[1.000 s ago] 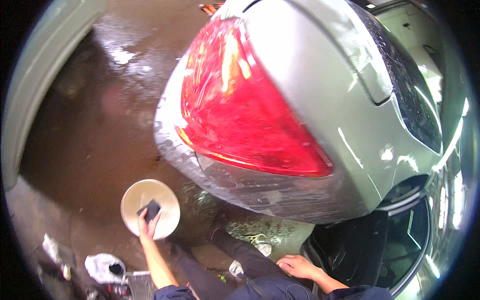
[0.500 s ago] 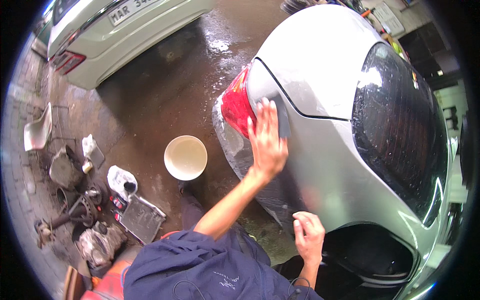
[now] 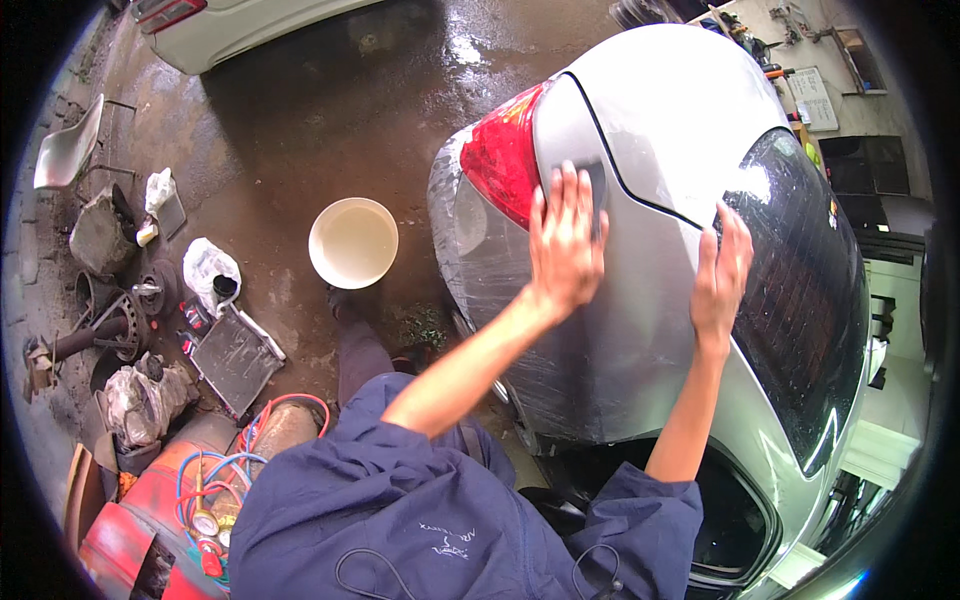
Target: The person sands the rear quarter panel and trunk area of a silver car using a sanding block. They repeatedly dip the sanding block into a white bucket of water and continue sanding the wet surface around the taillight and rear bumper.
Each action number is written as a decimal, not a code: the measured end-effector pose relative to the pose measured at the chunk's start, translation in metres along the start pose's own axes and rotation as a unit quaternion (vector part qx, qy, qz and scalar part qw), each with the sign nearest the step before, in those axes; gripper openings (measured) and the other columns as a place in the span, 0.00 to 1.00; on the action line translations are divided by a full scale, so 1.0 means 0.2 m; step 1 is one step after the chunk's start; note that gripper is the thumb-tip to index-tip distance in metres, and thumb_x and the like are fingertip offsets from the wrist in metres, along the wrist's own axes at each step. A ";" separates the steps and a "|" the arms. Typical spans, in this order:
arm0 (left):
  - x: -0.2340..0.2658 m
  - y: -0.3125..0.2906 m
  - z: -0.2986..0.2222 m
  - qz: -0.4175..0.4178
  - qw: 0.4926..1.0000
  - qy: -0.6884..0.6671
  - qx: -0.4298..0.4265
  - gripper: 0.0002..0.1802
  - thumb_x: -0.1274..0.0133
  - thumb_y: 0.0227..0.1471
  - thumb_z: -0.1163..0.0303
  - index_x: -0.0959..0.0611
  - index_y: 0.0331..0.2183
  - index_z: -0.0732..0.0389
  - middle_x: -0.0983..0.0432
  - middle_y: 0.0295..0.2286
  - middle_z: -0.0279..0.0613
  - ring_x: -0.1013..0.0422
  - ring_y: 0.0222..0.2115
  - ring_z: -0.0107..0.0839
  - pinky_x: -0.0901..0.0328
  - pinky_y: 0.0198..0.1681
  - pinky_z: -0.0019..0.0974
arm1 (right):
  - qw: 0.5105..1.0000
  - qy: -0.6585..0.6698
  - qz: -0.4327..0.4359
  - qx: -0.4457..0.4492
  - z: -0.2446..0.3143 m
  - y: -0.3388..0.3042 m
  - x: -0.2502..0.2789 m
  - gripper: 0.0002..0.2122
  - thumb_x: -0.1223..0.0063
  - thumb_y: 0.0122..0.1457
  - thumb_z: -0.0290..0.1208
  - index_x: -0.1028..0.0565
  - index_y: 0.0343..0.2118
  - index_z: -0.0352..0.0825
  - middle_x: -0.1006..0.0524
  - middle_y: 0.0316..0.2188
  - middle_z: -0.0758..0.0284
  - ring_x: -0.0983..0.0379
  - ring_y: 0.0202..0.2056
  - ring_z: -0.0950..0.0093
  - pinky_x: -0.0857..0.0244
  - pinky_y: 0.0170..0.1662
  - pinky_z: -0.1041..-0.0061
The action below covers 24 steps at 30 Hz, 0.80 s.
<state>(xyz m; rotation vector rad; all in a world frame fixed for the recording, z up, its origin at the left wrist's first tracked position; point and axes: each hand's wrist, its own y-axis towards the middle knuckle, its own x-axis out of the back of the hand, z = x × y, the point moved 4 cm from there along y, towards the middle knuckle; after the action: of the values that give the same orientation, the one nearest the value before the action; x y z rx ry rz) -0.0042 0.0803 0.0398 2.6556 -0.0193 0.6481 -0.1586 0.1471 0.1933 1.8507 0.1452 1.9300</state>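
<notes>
My left hand (image 3: 568, 245) presses a dark grey sheet, looking like sandpaper (image 3: 599, 185), flat against the rear side panel of a silver car (image 3: 640, 290). The fingers point away from me, close beside the red tail light (image 3: 505, 155). Most of the sheet is hidden under them. My right hand (image 3: 722, 280) is farther right, near the lower edge of the rear window (image 3: 800, 260). It is empty with its fingers stretched out; whether it touches the body cannot be made out. Dull, streaky patches mark the panel and bumper.
A white bucket (image 3: 353, 243) of cloudy water stands on the wet floor at left. Beyond it lie a dark flat case (image 3: 238, 360), metal parts (image 3: 125, 325) and a chair (image 3: 70, 148). Red-and-blue hoses with gauges (image 3: 205, 520) are at lower left; a white vehicle (image 3: 240, 35) stands behind.
My right hand has risen from beside the wheel arch to near the rear window, its fingers straightening. My left hand stays on the sheet next to the tail light. The view has shifted.
</notes>
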 end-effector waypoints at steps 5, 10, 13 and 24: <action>0.02 0.12 0.05 0.021 1.000 0.018 -0.006 0.34 0.55 0.68 0.58 0.36 0.68 0.66 0.45 0.69 0.57 0.48 0.71 0.49 0.57 0.72 0.56 | 0.993 -0.080 0.065 -0.065 -0.12 0.21 -0.30 0.31 0.72 0.73 0.58 0.38 0.70 0.43 0.40 0.68 0.51 0.48 0.70 0.51 0.58 0.72 0.50; 0.04 0.29 0.16 0.051 0.998 0.007 -0.047 0.33 0.56 0.68 0.59 0.35 0.66 0.71 0.42 0.67 0.60 0.47 0.70 0.52 0.55 0.71 0.56 | 0.981 -0.139 0.103 -0.086 -0.05 0.22 -0.35 0.31 0.74 0.73 0.61 0.40 0.71 0.48 0.42 0.69 0.51 0.51 0.71 0.50 0.60 0.72 0.47; 0.03 0.42 0.22 0.002 1.000 -0.008 -0.016 0.32 0.56 0.68 0.60 0.34 0.65 0.72 0.40 0.66 0.60 0.46 0.69 0.51 0.54 0.71 0.53 | 0.979 -0.149 0.106 -0.086 0.01 0.27 -0.38 0.31 0.71 0.72 0.60 0.40 0.71 0.49 0.43 0.70 0.51 0.50 0.71 0.50 0.59 0.72 0.47; 0.32 0.96 0.42 -0.111 0.958 -0.263 -0.015 0.25 0.52 0.68 0.64 0.27 0.63 0.61 0.30 0.58 0.67 0.33 0.61 0.55 0.38 0.63 0.44 | 0.978 -0.165 0.087 -0.093 -0.03 0.26 -0.34 0.30 0.67 0.71 0.60 0.38 0.70 0.50 0.41 0.69 0.52 0.48 0.69 0.49 0.55 0.70 0.46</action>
<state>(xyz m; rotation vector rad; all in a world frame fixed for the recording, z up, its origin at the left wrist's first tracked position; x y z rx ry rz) 0.0691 -0.1232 0.0727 2.6668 0.1159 -0.1391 -0.1773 0.0752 0.1499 2.0761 -0.3024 1.6460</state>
